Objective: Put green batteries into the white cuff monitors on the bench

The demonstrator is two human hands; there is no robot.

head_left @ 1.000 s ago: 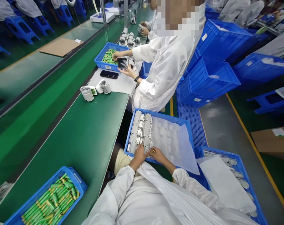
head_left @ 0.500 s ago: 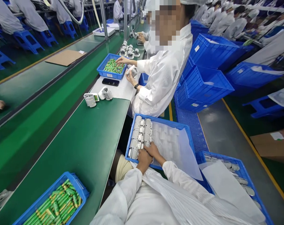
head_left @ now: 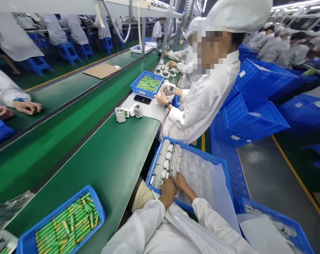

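A blue plastic tray (head_left: 191,155) lies in front of me, lined with a white sheet (head_left: 202,176). Rows of grey-and-white plastic device units (head_left: 165,162) fill its left side. My left hand (head_left: 168,193) rests on the lowest units, and my right hand (head_left: 179,182) lies just beside it with its fingers over the same row's end. Both hands hide the units beneath them, so I cannot tell whether either grips one. A blue tray (head_left: 88,192) of green batteries (head_left: 70,220) sits on the bench to my left.
A green workbench (head_left: 104,165) runs ahead. On it lie a black phone (head_left: 142,99) and white cuffed units (head_left: 120,114). A co-worker (head_left: 202,102) beside it handles a white unit. Blue crates (head_left: 255,120) stand at right, above a lower-right blue tray (head_left: 281,225).
My view has tilted up and shifted, showing more of the far room. My hands have drawn closer together over the units. The co-worker now holds a white unit instead of a dark-faced one.
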